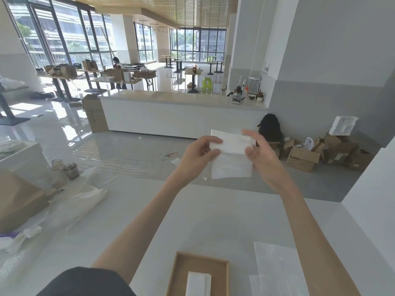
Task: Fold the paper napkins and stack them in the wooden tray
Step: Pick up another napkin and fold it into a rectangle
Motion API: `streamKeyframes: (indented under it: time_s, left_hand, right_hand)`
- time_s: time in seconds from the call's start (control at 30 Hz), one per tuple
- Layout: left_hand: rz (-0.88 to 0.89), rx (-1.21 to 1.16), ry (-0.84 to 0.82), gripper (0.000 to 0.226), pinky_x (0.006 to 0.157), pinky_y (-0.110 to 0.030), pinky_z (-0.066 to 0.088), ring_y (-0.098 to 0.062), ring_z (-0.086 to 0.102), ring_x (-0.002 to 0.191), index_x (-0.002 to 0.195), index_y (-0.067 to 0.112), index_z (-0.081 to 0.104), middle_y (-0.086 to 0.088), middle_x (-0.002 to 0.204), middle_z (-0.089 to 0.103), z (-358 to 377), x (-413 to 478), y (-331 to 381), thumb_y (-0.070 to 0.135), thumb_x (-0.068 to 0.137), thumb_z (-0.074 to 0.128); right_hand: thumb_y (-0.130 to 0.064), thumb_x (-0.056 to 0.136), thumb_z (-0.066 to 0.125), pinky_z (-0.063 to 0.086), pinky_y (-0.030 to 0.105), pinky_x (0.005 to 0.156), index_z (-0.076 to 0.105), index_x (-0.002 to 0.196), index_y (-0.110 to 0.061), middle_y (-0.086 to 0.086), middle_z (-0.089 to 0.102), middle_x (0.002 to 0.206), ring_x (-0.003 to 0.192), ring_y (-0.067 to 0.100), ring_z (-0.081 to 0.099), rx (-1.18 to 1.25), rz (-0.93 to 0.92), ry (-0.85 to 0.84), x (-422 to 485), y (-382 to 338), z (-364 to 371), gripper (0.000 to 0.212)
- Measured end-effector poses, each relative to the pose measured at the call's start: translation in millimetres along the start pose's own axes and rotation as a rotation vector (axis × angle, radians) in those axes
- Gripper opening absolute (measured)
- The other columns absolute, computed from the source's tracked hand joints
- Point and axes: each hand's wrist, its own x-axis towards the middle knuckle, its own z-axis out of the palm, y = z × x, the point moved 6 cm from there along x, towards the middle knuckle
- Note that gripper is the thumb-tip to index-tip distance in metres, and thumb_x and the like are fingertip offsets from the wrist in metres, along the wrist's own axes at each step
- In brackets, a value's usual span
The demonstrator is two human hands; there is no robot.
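Centre-right of frame, held up in the air above the white bench (213, 212): paper napkin (232, 155), partly folded, top flap doubled over. Left hand (199, 155) pinching its left edge, thumb on top; right hand (259, 155) gripping the right edge, fingers spread behind. Bottom centre, wooden tray (179, 272) on the bench with one folded napkin (197, 284) lying inside. Lower right, just beside the tray, flat unfolded napkins (275, 265).
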Motion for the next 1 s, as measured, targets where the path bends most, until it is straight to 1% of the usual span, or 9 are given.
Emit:
streamKeyframes:
  time_s: [0.13,0.23,0.4,0.53,0.63,0.7,0.77,0.9,1.0]
  left_hand:
    - [-0.064,0.060,-0.088,0.043,0.088,-0.035,0.057,-0.017,0.064,0.090,0.128,0.016,0.060,-0.007,0.108,0.064,6,1,5,0.000,0.090,0.070]
    - [-0.065,0.188,-0.055,0.043,0.090,-0.034,0.055,-0.020,0.063,0.091,0.129,0.017,0.060,-0.011,0.111,0.062,7,1,6,0.001,0.090,0.068]
    - [-0.059,0.326,0.051,0.020,0.088,-0.046,0.052,-0.035,0.063,0.092,0.117,0.013,0.064,-0.019,0.100,0.068,3,4,6,0.016,0.098,0.062]
    - [-0.025,0.388,0.050,0.017,0.077,-0.032,0.050,-0.024,0.063,0.088,0.112,0.013,0.066,-0.009,0.096,0.068,4,6,7,0.022,0.101,0.057]
    - [0.001,0.442,0.015,0.020,0.080,-0.026,0.042,-0.018,0.052,0.093,0.100,0.019,0.067,-0.005,0.092,0.056,7,7,8,0.026,0.105,0.049]
    - [-0.014,0.412,0.015,0.028,0.083,-0.022,0.036,-0.013,0.044,0.098,0.080,0.029,0.057,0.003,0.090,0.046,8,6,9,0.026,0.106,0.046]
    - [-0.046,0.358,0.011,0.033,0.087,-0.021,0.033,-0.011,0.043,0.103,0.075,0.023,0.052,0.006,0.093,0.044,8,7,7,0.025,0.107,0.045]
    - [-0.187,-0.009,-0.067,0.030,0.078,-0.030,0.051,-0.011,0.058,0.078,0.084,0.011,0.052,0.001,0.084,0.052,12,7,3,0.025,0.109,0.043]
    - [-0.259,-0.177,-0.107,0.017,0.072,-0.035,0.062,-0.018,0.069,0.077,0.096,0.008,0.057,-0.007,0.091,0.065,18,4,0,0.020,0.106,0.050]
  right_hand:
    - [-0.015,0.087,0.078,0.057,0.025,0.080,0.068,0.114,-0.036,-0.005,0.074,0.113,0.106,0.022,0.070,-0.016,-0.017,0.099,-1,10,1,0.035]
    - [-0.019,0.088,0.077,0.054,0.026,0.082,0.070,0.105,-0.037,-0.009,0.071,0.109,0.102,0.019,0.068,-0.132,-0.040,0.129,3,4,-1,0.026]
    - [-0.027,0.088,0.077,0.045,0.023,0.071,0.072,0.096,-0.038,0.022,0.069,0.100,0.086,0.035,0.063,-0.211,-0.071,0.189,5,-3,-6,0.015]
    - [-0.024,0.086,0.080,0.049,0.018,0.075,0.071,0.101,-0.036,0.014,0.072,0.099,0.088,0.026,0.067,-0.216,-0.052,0.172,5,0,-7,0.021]
    - [-0.022,0.088,0.078,0.045,0.012,0.070,0.073,0.103,-0.024,-0.002,0.070,0.090,0.080,0.012,0.062,-0.238,-0.063,0.230,4,0,-11,0.016]
    - [-0.022,0.089,0.076,0.044,0.008,0.071,0.074,0.101,-0.021,-0.011,0.069,0.093,0.080,0.003,0.060,-0.237,-0.078,0.254,4,-2,-12,0.012]
    - [-0.023,0.091,0.075,0.044,0.006,0.073,0.074,0.097,-0.025,-0.012,0.062,0.097,0.080,-0.004,0.057,-0.246,-0.089,0.274,4,-4,-15,0.006]
    - [-0.025,0.094,0.071,0.044,0.005,0.074,0.073,0.096,-0.019,-0.005,0.063,0.104,0.092,0.001,0.060,-0.180,-0.040,0.243,5,-4,-19,0.007]
    - [-0.025,0.099,0.064,0.046,0.011,0.067,0.070,0.102,-0.013,-0.002,0.071,0.095,0.083,0.008,0.062,-0.132,-0.017,0.236,4,-3,-18,0.014]
